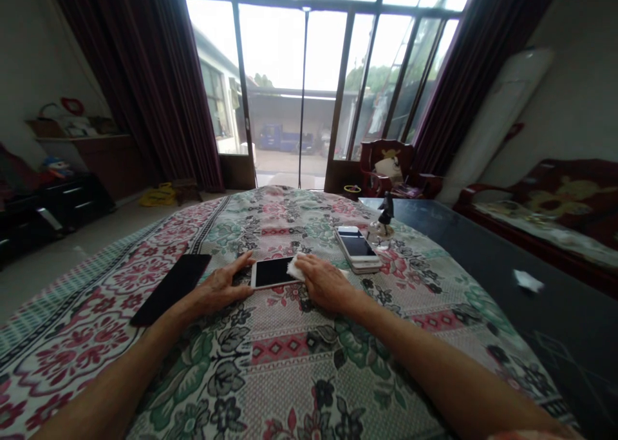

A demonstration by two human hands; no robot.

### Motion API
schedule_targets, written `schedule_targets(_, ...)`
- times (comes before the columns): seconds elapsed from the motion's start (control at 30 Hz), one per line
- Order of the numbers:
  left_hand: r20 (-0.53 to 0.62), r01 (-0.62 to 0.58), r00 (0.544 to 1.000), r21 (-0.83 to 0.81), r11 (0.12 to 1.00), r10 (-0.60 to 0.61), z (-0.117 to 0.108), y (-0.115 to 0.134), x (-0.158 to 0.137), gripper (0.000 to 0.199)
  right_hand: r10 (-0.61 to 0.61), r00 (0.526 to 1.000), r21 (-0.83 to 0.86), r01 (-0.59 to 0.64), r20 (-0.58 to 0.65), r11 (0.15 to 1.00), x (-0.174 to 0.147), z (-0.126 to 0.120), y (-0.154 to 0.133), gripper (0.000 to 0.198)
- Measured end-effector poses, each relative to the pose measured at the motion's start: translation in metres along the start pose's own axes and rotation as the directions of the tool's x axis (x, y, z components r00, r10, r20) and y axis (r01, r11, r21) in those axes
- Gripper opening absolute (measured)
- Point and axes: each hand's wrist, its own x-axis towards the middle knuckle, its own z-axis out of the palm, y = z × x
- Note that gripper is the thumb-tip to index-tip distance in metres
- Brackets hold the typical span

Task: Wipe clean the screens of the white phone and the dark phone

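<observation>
A white smartphone (273,272) with a dark screen lies flat on the patterned tablecloth, crosswise in front of me. My left hand (223,285) grips its left end, thumb at the near corner and fingers at the far corner. Pressed onto the right part of the screen is a crumpled white tissue (296,267), and my right hand (324,283) is closed over it. The hand hides the phone's right end. Just beyond my right hand lies a stack of white phones (358,247). A flat black rectangular sheet or case (171,288) rests left of my left hand.
The floral tablecloth (290,388) covers the rounded table. A small black figurine (386,211) stands behind the phone stack. On the dark surface (535,324) to the right lies another white tissue (528,281). Wooden seats and a large glazed door are farther off.
</observation>
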Motion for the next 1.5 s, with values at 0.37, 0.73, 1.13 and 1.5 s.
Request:
schedule_targets(0.37, -0.068, 0.007, 0.998, 0.087, 0.996, -0.001, 0.011, 0.016, 0.000, 0.086, -0.041, 0.997, 0.006, 0.042, -0.060, 0.999, 0.008, 0.005, -0.018, 0.034)
schedule_targets(0.73, -0.097, 0.031, 0.995, 0.110, 0.993, -0.021, 0.016, 0.021, 0.002, 0.083, -0.146, 0.989, -0.065, 0.146, 0.005, 0.987, 0.023, 0.016, -0.038, 0.028)
schedule_targets(1.13, -0.093, 0.050, 0.995, 0.132, 0.990, -0.038, 0.015, 0.020, 0.001, 0.082, 0.364, 0.931, -0.116, -0.362, 0.001, 0.925, 0.013, -0.004, -0.004, 0.022)
schedule_targets(1.5, -0.115, 0.022, 0.993, 0.111, 0.994, -0.009, 0.017, 0.020, 0.002, 0.078, 0.327, 0.931, -0.241, -0.284, 0.162, 0.928, 0.000, -0.013, -0.023, 0.025)
